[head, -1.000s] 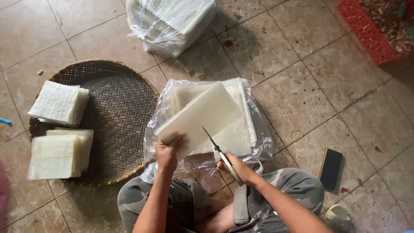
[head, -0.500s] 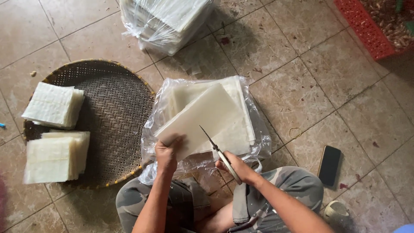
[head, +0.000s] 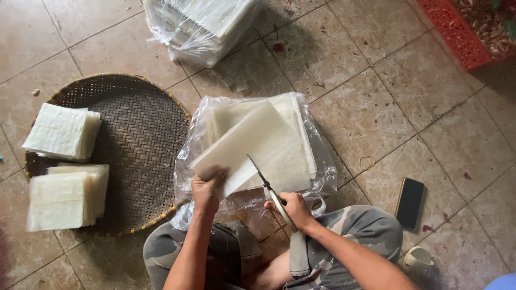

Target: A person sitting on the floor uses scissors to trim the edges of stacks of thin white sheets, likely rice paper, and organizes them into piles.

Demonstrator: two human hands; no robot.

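— Pinched in the left hand [head: 208,185] is the near corner of a stack of translucent white sheets [head: 252,147], lifted off the open plastic bag [head: 317,161].

— And the right hand [head: 293,209]?

— Closed round the scissors [head: 267,185], whose blades have crept a little deeper into the stack's near edge than a second ago — the cut is advancing. Beside the bag, the woven tray [head: 140,134] holds two piles of cut squares [head: 62,131].

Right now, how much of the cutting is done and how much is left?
Done: two piles of cut squares lie on the woven tray. In hand: the left hand holds a white sheet while the right hand works scissors into it. Left: the stack under it in the open bag, plus a full wrapped bundle.
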